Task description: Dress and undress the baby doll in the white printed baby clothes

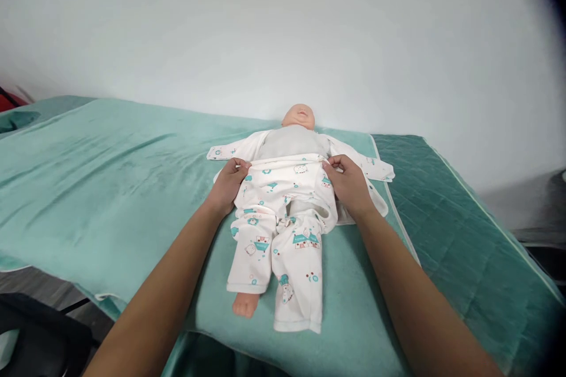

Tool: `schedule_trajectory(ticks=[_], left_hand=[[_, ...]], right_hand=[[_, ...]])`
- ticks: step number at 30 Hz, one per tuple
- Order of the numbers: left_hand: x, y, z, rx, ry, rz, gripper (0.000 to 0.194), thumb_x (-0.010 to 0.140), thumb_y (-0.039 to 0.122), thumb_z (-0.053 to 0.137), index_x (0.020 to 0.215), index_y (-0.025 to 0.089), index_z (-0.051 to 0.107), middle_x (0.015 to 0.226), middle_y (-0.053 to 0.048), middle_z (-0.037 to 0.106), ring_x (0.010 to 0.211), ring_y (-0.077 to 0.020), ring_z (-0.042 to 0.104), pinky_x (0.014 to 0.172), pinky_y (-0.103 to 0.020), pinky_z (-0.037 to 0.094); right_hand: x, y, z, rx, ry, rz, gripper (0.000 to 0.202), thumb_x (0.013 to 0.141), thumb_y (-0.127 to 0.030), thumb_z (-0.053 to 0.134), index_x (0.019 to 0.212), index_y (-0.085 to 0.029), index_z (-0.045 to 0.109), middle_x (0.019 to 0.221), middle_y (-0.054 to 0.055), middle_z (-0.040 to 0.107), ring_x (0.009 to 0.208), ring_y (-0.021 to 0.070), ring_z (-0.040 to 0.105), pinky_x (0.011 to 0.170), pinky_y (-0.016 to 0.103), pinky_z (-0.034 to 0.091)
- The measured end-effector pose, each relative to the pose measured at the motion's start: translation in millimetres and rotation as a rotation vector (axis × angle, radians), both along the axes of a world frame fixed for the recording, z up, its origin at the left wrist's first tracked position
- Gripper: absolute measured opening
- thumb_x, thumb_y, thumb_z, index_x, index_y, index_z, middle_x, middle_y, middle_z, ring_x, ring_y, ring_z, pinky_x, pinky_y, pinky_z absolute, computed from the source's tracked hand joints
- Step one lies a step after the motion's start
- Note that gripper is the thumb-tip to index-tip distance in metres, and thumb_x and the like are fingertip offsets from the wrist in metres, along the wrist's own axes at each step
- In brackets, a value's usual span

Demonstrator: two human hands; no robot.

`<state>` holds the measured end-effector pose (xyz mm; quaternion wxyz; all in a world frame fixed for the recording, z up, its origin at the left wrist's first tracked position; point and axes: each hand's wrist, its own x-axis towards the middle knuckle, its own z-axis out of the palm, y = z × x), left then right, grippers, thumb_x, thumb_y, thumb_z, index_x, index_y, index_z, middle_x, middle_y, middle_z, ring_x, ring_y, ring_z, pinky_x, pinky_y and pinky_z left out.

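Observation:
A baby doll (299, 116) lies on its back, head toward the wall, arms spread in a white printed jacket (374, 168) that lies open over a grey-white torso. White printed baby pants (297, 241) cover its legs and lower body. My left hand (230, 181) pinches the waistband at its left side, and my right hand (350, 184) pinches it at the right side. The waistband is stretched across the doll's belly. One bare foot (245, 304) sticks out of the left pant leg; the other foot is hidden inside the right leg.
A light green cloth (101, 188) covers the bed under the doll. To the right lies a darker green quilted cover (451, 206). A white wall (247, 47) rises behind. A black object (42, 333) stands at the lower left, and something red (11, 100) shows at the far left.

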<state>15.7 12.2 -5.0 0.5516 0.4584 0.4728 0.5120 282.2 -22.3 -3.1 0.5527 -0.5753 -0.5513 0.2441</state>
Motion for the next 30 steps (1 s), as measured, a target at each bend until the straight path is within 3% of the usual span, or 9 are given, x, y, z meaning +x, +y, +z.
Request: schedule_trajectory(ticks=[5,10,13,16,19,22,26,30], left_hand=[[8,2,3.9,-0.001,0.197,0.043,0.017,0.077,0.033,0.067,0.081,0.020,0.056,0.074,0.003,0.058,0.062,-0.0115,0.051,0.056,-0.023,0.039],[8,-3,14.4,0.315,0.465,0.136,0.013,0.082,0.034,0.064,0.088,0.021,0.063,0.089,-0.001,0.064,0.083,-0.0160,0.057,0.073,-0.028,0.044],[15,-5,29.1,0.532,0.608,0.019,0.016,0.084,0.035,0.065,0.095,0.025,0.065,0.106,-0.002,0.062,0.101,-0.0200,0.055,0.086,-0.032,0.044],[28,-5,44.4,0.646,0.767,-0.140,0.021,0.076,0.033,0.074,0.092,0.024,0.064,0.107,-0.003,0.058,0.109,-0.0241,0.048,0.097,-0.037,0.039],[36,0,53.4,0.637,0.754,-0.168,0.016,0.075,0.027,0.075,0.080,0.021,0.061,0.102,-0.004,0.055,0.103,-0.0242,0.048,0.093,-0.036,0.038],[37,15,53.1,0.562,0.639,-0.084,0.010,0.079,0.021,0.068,0.077,0.020,0.058,0.088,-0.003,0.056,0.087,-0.0205,0.049,0.079,-0.031,0.036],[34,41,39.8,0.434,0.511,0.079,0.013,0.077,0.019,0.068,0.076,0.020,0.055,0.079,0.000,0.056,0.078,-0.0182,0.047,0.071,-0.028,0.033],[29,47,23.3,0.386,0.459,0.071,0.013,0.076,0.024,0.070,0.078,0.021,0.058,0.077,0.001,0.056,0.076,-0.0163,0.047,0.070,-0.027,0.033]], right_hand=[[7,-5,-3.8,-0.034,0.104,0.190,0.017,0.084,-0.040,0.063,0.087,-0.024,0.060,0.082,-0.001,0.058,0.068,0.0147,0.050,0.064,0.029,0.039],[0,-8,-3.5,-0.010,0.118,0.117,0.015,0.085,-0.040,0.063,0.090,-0.025,0.061,0.066,-0.004,0.051,0.059,0.0140,0.043,0.056,0.028,0.033],[-7,-10,-2.3,0.049,0.071,0.024,0.015,0.086,-0.040,0.061,0.089,-0.025,0.061,0.067,-0.003,0.051,0.061,0.0148,0.044,0.057,0.029,0.034],[-10,-10,-1.4,0.047,0.072,0.013,0.016,0.086,-0.041,0.060,0.089,-0.025,0.060,0.068,-0.002,0.052,0.062,0.0157,0.045,0.057,0.029,0.036],[-9,-9,-1.5,0.024,0.081,0.027,0.017,0.086,-0.042,0.060,0.090,-0.026,0.060,0.066,-0.002,0.050,0.061,0.0157,0.044,0.057,0.030,0.037],[-7,-8,-2.7,0.013,0.056,0.019,0.016,0.087,-0.042,0.059,0.090,-0.027,0.059,0.065,-0.002,0.050,0.059,0.0163,0.044,0.057,0.031,0.036],[-3,-6,-5.4,0.001,0.005,0.034,0.016,0.087,-0.041,0.058,0.093,-0.027,0.061,0.067,-0.001,0.055,0.063,0.0183,0.048,0.059,0.032,0.038],[-1,-3,-7.4,0.003,0.001,-0.012,0.016,0.086,-0.039,0.059,0.092,-0.026,0.064,0.075,0.002,0.062,0.069,0.0203,0.054,0.064,0.034,0.042]])
